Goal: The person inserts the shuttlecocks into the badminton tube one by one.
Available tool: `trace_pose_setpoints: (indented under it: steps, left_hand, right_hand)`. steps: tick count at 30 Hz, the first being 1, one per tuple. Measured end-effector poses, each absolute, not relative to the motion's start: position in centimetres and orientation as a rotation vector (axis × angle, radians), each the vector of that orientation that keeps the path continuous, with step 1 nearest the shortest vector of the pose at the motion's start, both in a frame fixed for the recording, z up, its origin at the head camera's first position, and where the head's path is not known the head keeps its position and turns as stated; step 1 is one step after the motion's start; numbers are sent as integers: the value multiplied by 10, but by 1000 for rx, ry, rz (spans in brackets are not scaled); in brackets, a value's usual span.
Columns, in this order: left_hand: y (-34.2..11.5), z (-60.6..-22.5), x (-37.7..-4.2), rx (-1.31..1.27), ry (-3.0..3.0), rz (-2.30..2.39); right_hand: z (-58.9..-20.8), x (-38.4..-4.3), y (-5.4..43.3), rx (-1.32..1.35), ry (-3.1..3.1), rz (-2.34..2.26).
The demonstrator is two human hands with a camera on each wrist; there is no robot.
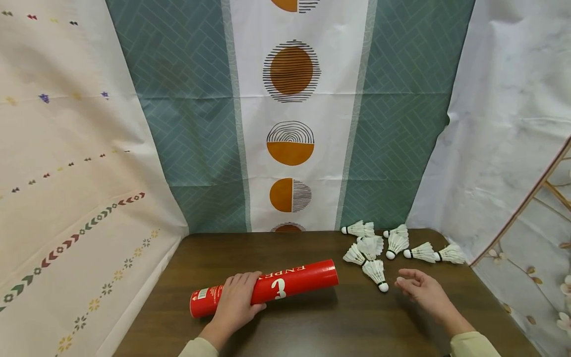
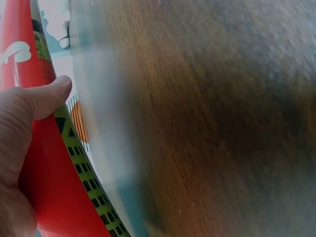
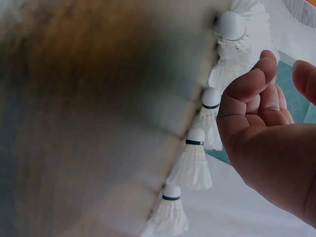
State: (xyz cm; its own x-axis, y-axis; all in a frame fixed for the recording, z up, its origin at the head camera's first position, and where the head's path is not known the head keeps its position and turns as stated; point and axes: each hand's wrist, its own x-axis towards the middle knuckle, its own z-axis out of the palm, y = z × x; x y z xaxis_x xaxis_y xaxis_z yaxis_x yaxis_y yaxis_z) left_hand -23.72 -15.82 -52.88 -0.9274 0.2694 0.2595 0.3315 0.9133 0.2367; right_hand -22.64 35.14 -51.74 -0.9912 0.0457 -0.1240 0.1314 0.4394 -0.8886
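Note:
My left hand grips a red shuttlecock tube around its left part. The tube lies slanted, its right end farther back, with a shadow on the table under that end. In the left wrist view the thumb presses along the tube's side, near a green strip with dark marks. My right hand hovers over the table with loosely bent fingers and nothing in them. Closest to it is a white shuttlecock, its cork pointing toward the fingers. In the right wrist view, shuttlecocks show beyond the hand.
Several more white shuttlecocks lie in a loose group at the back right of the dark wooden table. A patterned cloth hangs behind the table, with other cloths along the left and right sides.

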Motion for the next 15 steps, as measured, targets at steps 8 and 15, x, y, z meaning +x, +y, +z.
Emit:
trace_pose_setpoints:
  steps: [8, 15]
  left_hand:
    - [-157, -529, -236, -460, -2846, -398]
    - [-154, -527, -235, -484, -2845, -390]
  right_hand:
    - [-517, -243, 342, 82, 2743, -1464]
    - [-514, -265, 329, -150, 2838, -1433]
